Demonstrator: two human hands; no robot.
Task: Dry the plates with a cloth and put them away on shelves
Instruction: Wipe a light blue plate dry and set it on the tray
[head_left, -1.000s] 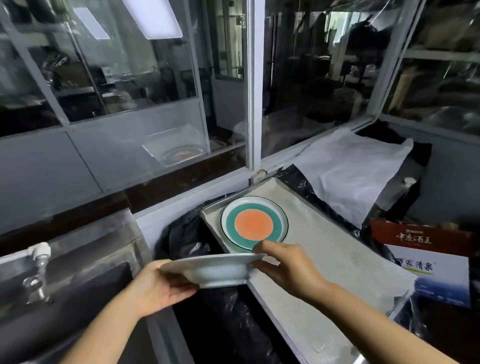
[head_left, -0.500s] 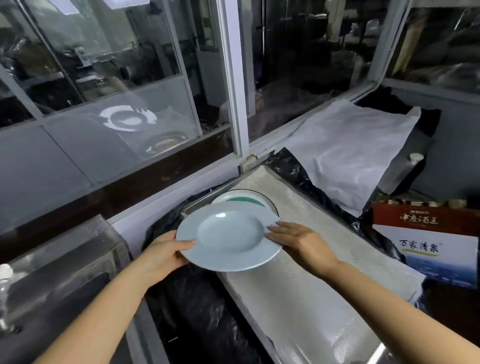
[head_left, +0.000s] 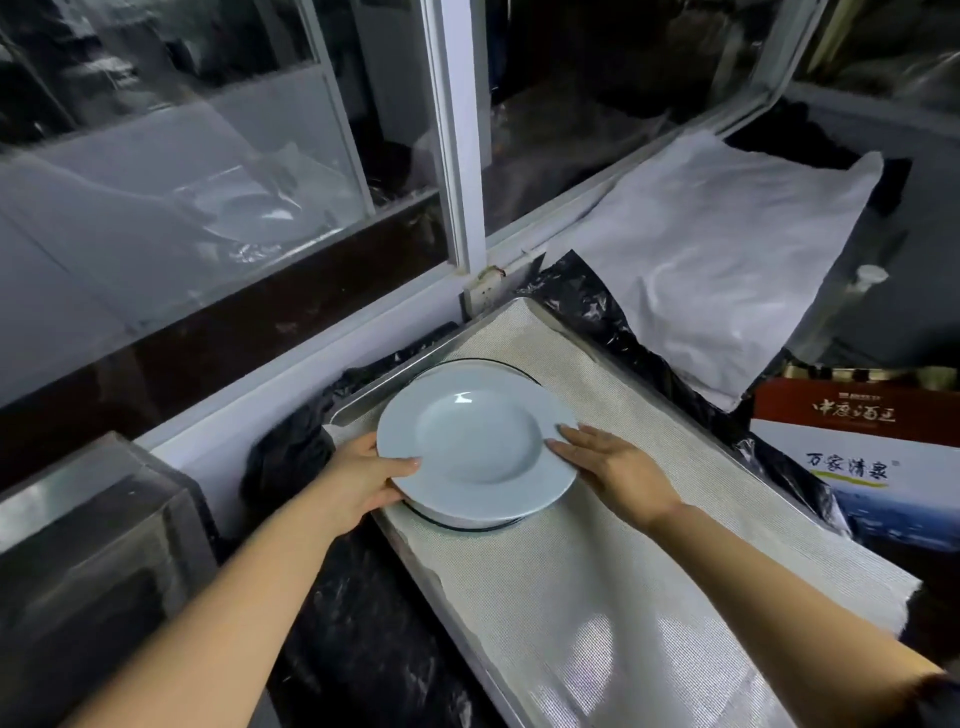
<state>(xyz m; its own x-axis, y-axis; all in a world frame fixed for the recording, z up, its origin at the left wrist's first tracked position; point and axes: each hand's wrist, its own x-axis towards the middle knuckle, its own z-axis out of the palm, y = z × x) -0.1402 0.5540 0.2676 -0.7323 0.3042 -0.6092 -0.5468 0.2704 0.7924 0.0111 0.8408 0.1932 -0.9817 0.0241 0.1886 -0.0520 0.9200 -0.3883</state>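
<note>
A pale blue-white deep plate (head_left: 475, 441) lies stacked on a second plate, of which only a dark-edged rim (head_left: 467, 526) shows beneath. Both rest on the far end of a metal tray (head_left: 363, 402) lined with a cream mesh mat (head_left: 597, 571). My left hand (head_left: 363, 480) grips the top plate's left rim, thumb on top and fingers under it. My right hand (head_left: 613, 467) lies flat against the plate's right rim, its fingertips touching the edge. No drying cloth is in either hand.
Black plastic sheeting (head_left: 363, 623) covers the counter around the tray. A white sack (head_left: 727, 249) lies at the back right, a printed cardboard box (head_left: 857, 441) at the right. A steel sink (head_left: 88, 545) is at the left. A glass window with a white frame (head_left: 457, 156) stands behind.
The pale plate was held level in the air, then tilted and carried forward, and now lies on top of the orange-and-teal plate, hiding it. The view has tilted downward.
</note>
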